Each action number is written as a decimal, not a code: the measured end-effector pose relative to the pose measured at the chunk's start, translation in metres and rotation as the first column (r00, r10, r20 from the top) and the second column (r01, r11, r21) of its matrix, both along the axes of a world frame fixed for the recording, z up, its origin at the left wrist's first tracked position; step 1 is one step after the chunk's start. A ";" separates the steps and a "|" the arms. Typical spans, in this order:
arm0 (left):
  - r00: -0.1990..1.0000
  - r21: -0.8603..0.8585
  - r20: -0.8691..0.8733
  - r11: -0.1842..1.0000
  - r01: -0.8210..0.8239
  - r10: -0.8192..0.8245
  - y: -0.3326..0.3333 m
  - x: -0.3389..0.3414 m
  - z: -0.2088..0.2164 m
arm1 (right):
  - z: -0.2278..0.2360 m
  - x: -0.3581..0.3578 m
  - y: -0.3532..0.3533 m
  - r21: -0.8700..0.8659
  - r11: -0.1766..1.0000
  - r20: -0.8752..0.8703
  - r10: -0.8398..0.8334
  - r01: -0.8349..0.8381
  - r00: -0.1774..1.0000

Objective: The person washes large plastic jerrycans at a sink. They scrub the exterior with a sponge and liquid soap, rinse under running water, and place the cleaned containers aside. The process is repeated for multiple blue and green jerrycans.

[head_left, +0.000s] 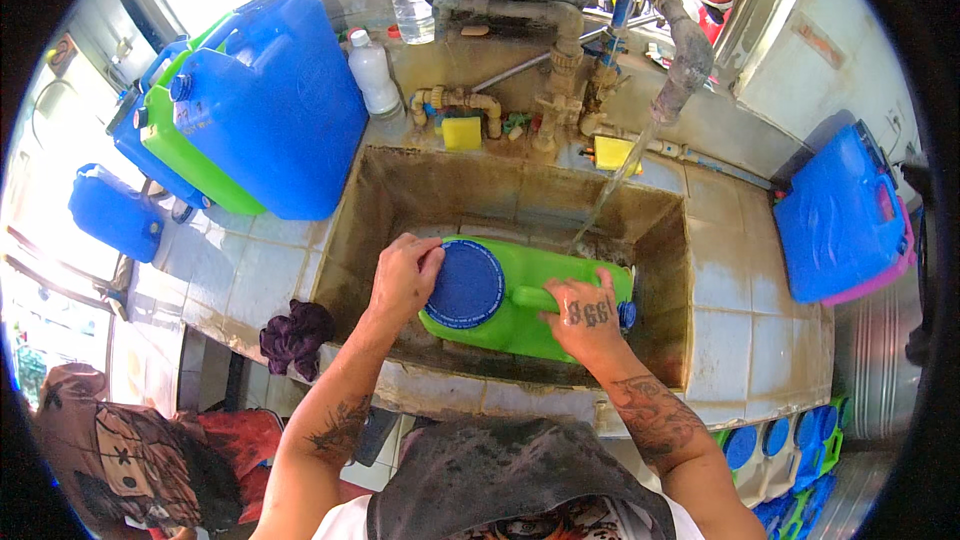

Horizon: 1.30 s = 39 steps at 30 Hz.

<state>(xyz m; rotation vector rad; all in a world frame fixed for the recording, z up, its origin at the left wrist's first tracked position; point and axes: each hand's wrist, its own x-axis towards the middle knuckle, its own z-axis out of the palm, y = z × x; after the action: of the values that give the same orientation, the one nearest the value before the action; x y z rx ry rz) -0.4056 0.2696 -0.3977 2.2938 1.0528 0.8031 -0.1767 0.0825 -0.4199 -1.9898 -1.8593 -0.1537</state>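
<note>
Both hands grip a green jug [560, 300] lying in the sink [400, 190]: left hand [402, 278] on its blue cap [466, 285], right hand [585, 315] on its handle. Wet plastic could slip, and the tap stream [605, 202] may splash onto the tabletop [730, 280].

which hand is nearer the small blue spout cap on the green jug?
Right. The right hand grips the green jug's handle right beside the small blue spout cap; the left hand is at the big blue lid, far end.
</note>
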 end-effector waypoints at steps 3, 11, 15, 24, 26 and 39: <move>0.998 -0.007 -0.024 0.998 0.064 -0.065 -0.007 0.003 0.010 | 0.017 -0.004 -0.002 -0.188 0.982 -0.095 -0.022 0.004 0.995; 0.999 -0.098 -0.027 0.995 0.031 -0.034 0.018 0.008 -0.002 | 0.018 -0.005 0.000 -0.116 0.993 -0.057 -0.036 0.029 0.998; 0.995 -0.333 -0.061 0.942 0.053 -0.077 0.033 0.002 -0.005 | 0.016 -0.011 -0.006 -0.083 0.996 -0.064 -0.037 0.032 0.997; 0.927 -0.220 -0.301 0.962 0.160 -0.223 0.086 -0.022 -0.091 | 0.007 -0.012 -0.015 -0.103 0.995 -0.047 -0.015 0.010 0.999; 0.946 -0.049 -0.302 0.993 0.108 -0.117 0.091 -0.044 -0.112 | 0.017 -0.015 -0.006 -0.115 0.993 -0.078 -0.013 0.004 0.997; 0.347 -0.325 0.927 0.765 0.556 0.141 0.056 -0.008 0.182 | -0.003 -0.005 -0.002 -0.065 0.998 -0.041 -0.021 0.018 0.999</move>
<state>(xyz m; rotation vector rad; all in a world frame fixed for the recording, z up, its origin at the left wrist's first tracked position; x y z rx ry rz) -0.4136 0.3257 -0.2156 1.0007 0.2995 1.1889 -0.1814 0.0809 -0.4225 -2.0387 -1.8417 -0.0580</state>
